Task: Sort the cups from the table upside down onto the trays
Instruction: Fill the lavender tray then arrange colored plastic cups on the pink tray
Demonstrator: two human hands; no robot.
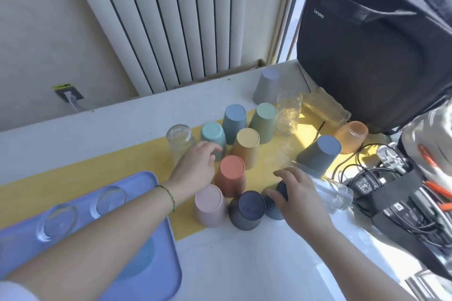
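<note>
The right hand [299,194] grasps a dark ribbed cup [272,205], fingers curled over it. This cup is tilted on the edge of the yellow mat [97,166], just beside the navy cup [247,210]. The left hand [195,164] is released, with loose fingers against the teal cup [212,134], next to a clear glass [179,140]. Between the hands stand the red cup [231,176] and the pink cup [210,203], both upside down. More cups stand upside down behind them on the mat. The purple tray [151,178] at the left carries two upturned glasses [111,199], and the left forearm passes over it.
</note>
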